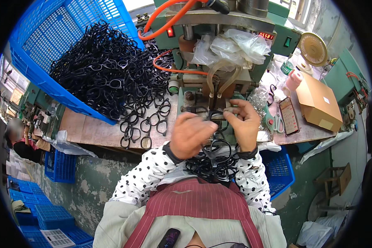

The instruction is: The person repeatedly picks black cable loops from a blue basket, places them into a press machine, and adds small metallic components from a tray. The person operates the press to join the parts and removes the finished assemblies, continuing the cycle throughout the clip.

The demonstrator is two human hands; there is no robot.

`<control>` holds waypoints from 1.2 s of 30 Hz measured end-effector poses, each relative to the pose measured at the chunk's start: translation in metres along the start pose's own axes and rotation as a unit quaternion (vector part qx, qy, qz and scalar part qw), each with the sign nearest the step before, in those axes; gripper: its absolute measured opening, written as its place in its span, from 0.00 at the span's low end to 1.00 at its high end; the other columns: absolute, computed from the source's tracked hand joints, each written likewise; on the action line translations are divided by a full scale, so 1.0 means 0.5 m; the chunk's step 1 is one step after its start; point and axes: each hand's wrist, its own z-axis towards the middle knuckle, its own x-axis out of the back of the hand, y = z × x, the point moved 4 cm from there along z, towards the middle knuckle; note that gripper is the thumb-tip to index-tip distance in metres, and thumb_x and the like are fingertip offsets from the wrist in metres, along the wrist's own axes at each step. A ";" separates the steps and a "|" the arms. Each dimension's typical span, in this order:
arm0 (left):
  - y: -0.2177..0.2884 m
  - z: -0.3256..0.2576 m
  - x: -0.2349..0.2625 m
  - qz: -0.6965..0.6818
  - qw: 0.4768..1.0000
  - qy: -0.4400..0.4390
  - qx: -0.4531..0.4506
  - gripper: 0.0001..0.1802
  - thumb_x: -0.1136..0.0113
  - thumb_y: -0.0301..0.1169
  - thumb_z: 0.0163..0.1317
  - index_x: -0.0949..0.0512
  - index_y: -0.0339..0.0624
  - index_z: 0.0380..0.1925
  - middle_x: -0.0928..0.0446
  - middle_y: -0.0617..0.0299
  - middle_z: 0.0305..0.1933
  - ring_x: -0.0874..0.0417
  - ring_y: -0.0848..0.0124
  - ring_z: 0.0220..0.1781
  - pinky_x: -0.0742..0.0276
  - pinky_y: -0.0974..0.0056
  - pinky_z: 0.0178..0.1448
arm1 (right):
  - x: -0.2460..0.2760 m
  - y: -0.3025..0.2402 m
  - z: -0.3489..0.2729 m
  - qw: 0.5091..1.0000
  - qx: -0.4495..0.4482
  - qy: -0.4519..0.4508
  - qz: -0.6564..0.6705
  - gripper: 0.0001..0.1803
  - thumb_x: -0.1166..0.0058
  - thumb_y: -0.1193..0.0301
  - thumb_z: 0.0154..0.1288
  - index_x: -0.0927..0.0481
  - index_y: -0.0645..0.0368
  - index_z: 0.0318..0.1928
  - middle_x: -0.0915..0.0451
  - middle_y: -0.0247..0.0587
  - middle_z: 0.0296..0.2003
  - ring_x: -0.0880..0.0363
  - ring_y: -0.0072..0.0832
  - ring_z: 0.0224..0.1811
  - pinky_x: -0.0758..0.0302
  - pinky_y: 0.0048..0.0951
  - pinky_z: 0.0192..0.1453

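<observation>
- We see a black eyeglass frame pinched between both hands, right in front of the green machine, just below its two curved tubes.
- Our right hand has thumb and fingers closed on the frame's right end, knuckles toward the camera.
- Our left hand is curled shut over the frame's left end; its fingertips are hidden from us, so we cannot tell exactly how they grasp.
- Below the hands, nearer to us than the machine, a bundle of black frames lies in our lap against the striped apron.
- Left of the machine, loose black frames spill across the wooden bench out of a tilted blue crate, which holds a big heap of them.
- On top of the machine's front sits crumpled clear plastic, and an orange hose loops over its upper left.
- Right of the machine, on the bench, we see green-handled scissors, a phone lying flat, and a cardboard box beyond it.
- A small fan stands behind the box, further right of the machine.
- Far left of the machine, another person is partly visible at the picture's edge.
</observation>
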 end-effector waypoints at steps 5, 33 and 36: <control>0.004 0.009 -0.042 -0.098 0.994 -0.056 -0.008 0.26 0.33 0.27 0.51 0.24 0.42 0.53 0.19 0.60 0.43 0.19 0.61 0.41 0.26 0.54 0.51 | -0.012 0.022 0.011 1.000 -0.030 -0.006 -0.006 0.27 0.35 0.79 0.51 0.31 0.65 0.51 0.16 0.43 0.31 0.20 0.20 0.32 0.26 0.19 0.36; -0.008 -0.007 -0.069 -0.205 0.967 -0.120 -0.087 0.23 0.39 0.26 0.53 0.24 0.38 0.51 0.21 0.55 0.50 0.23 0.53 0.44 0.26 0.50 0.52 | 0.248 0.187 0.008 0.827 0.096 0.082 -0.548 0.06 0.38 0.66 0.57 0.18 0.53 0.33 0.22 0.42 0.32 0.21 0.43 0.35 0.26 0.41 0.38; 0.000 -0.018 -0.066 -0.132 0.979 -0.135 -0.072 0.25 0.39 0.27 0.51 0.23 0.41 0.53 0.22 0.58 0.54 0.23 0.55 0.50 0.33 0.47 0.62 | 0.233 0.177 0.021 0.831 0.082 0.113 -0.539 0.08 0.37 0.65 0.57 0.17 0.53 0.35 0.22 0.40 0.33 0.21 0.41 0.38 0.26 0.40 0.40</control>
